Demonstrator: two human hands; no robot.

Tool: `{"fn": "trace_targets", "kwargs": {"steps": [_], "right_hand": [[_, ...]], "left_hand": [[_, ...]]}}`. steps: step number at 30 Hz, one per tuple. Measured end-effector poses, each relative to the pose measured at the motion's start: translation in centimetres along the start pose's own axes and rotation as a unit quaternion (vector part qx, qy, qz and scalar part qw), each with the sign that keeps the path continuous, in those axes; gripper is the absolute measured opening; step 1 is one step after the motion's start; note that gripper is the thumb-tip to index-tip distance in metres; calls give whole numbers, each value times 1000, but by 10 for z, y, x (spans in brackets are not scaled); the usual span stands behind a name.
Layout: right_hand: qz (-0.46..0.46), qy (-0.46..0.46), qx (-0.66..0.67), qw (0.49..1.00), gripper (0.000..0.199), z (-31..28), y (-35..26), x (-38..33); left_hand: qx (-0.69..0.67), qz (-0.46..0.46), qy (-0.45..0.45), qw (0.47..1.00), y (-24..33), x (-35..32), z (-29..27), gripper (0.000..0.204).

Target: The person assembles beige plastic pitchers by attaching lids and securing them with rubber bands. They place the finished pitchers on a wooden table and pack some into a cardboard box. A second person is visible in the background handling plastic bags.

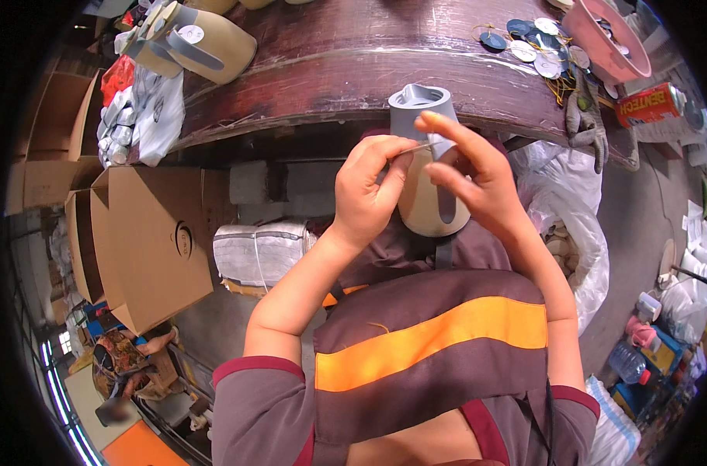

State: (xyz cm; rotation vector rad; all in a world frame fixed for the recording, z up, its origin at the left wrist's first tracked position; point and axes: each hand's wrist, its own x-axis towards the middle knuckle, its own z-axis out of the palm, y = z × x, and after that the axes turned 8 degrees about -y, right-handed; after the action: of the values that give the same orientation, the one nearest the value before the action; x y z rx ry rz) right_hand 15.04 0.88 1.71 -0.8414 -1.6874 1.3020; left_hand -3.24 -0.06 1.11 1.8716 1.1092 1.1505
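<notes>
A beige jug with a grey lid and grey handle (422, 198) stands upright against my lap, at the table's near edge. Above its left side, my left hand (371, 182) is closed in a pinch on a thin, pale strip whose kind I cannot make out. The strip's free end points toward my right hand (477, 167), which is at the jug's right side by the handle. Thumb and forefinger of that hand are apart, with the other fingers curled behind. Parts of the lid and handle are hidden by my right hand.
On the dark red table (345, 58), more beige jugs (213, 46) lie at the left. Round blue and white tags with yellow strings (547, 50) and a pink basin (613, 46) are at the right. A grey glove (586, 120) hangs over the edge. Cardboard boxes (155, 241) stand left; a person (124, 361) sits beyond.
</notes>
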Motion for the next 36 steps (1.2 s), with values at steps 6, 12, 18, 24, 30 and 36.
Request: {"fn": "trace_targets", "kwargs": {"steps": [6, 12, 18, 24, 30, 36], "right_hand": [[-49, 93, -224, 969, 42, -3, 6, 6], [6, 191, 73, 979, 32, -48, 26, 4], [104, 169, 37, 979, 21, -89, 63, -51], [188, 126, 183, 957, 23, -141, 56, -113], [592, -85, -177, 782, 24, -182, 214, -282], [699, 70, -423, 572, 55, -114, 252, -379]], "left_hand": [[-343, -231, -40, 910, -2, -9, 23, 31], [-402, -282, -30, 871, -1, -10, 33, 24], [-258, -266, -48, 928, 10, -2, 35, 22], [-133, -230, -68, 962, 21, 9, 26, 22], [-69, -241, -184, 950, 22, 11, 30, 38], [37, -232, -286, 929, 34, 11, 48, 36]]}}
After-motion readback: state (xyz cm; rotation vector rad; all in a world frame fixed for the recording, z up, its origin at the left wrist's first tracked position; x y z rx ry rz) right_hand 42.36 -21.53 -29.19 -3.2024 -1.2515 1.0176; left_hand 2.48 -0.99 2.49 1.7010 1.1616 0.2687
